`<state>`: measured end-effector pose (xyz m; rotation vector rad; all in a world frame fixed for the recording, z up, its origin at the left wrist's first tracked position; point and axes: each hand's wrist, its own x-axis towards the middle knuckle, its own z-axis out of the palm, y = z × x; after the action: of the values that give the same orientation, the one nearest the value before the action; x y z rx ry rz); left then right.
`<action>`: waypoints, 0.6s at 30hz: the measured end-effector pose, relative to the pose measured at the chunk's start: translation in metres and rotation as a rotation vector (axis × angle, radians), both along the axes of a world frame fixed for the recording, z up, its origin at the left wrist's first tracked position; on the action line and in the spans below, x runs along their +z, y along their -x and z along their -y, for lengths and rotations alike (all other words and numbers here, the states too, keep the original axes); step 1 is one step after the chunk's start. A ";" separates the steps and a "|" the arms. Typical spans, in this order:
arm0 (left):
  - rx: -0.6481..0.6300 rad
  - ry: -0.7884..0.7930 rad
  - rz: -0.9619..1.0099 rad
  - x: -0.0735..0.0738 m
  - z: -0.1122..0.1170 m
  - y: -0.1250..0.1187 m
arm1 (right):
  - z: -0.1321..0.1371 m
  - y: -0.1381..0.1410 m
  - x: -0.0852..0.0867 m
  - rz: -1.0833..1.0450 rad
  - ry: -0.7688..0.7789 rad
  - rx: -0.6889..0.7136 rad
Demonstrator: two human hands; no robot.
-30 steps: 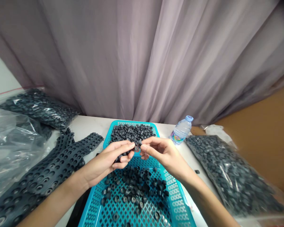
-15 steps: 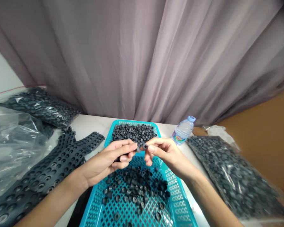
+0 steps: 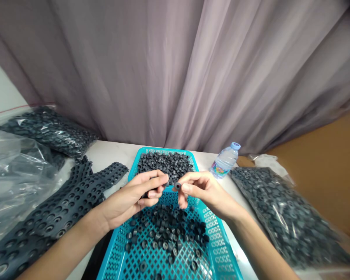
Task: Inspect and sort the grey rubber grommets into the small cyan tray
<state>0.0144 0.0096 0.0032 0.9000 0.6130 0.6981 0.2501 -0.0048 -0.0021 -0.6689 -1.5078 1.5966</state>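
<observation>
The black ring [image 3: 177, 186] sits slightly lower than a moment ago, its face darker, so we are probably turning it. Our right hand [image 3: 204, 189] pinches it above the teal baskets [image 3: 221, 241]; our left hand [image 3: 131, 194] curls around dark pieces [image 3: 145, 195], partly hidden. The ring looks short, matt and holed.

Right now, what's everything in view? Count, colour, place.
Baskets: two, teal, centre
Loose rings: many, black, in both baskets
Held ring: one, black, centre
Dimpled sheets: at least two, black, left
Filled bags: two, clear, left and right
Plastic bag: one, clear, left
Bottle: one, clear, right of baskets
Curtain: one, grey, behind
Table: one, white, underneath
Panel: one, brown, right
Crumpled wrap: one, white, right
Wall: one, pale, left
Unclear item: one, black, front-left
Left hand: one, bare, centre
Right hand: one, bare, pinching ring
</observation>
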 end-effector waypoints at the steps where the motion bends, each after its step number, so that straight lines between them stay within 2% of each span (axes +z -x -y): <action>1: 0.001 -0.003 0.000 0.001 0.000 0.000 | 0.000 -0.001 0.001 0.007 -0.001 0.005; 4: 0.003 -0.019 0.000 0.003 0.001 -0.002 | 0.002 -0.009 0.006 0.114 0.002 0.061; 6: 0.009 -0.027 -0.002 0.005 0.002 -0.002 | 0.004 -0.019 0.013 0.339 -0.058 0.123; 8: 0.015 -0.032 -0.005 0.007 0.002 -0.003 | 0.008 -0.029 0.021 0.620 -0.218 0.125; 10: 0.010 -0.035 -0.008 0.007 0.003 -0.003 | 0.012 -0.031 0.027 0.764 -0.374 0.027; 14: -0.004 -0.039 -0.008 0.001 0.004 -0.005 | 0.018 -0.014 0.028 0.613 -0.521 -0.241; 18: -0.022 -0.031 -0.024 -0.008 0.005 -0.007 | 0.019 0.007 0.019 0.498 -0.641 -0.289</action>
<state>0.0218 0.0044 -0.0045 0.9438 0.6140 0.6796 0.2434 -0.0235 0.0167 -0.8871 -2.0322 0.6792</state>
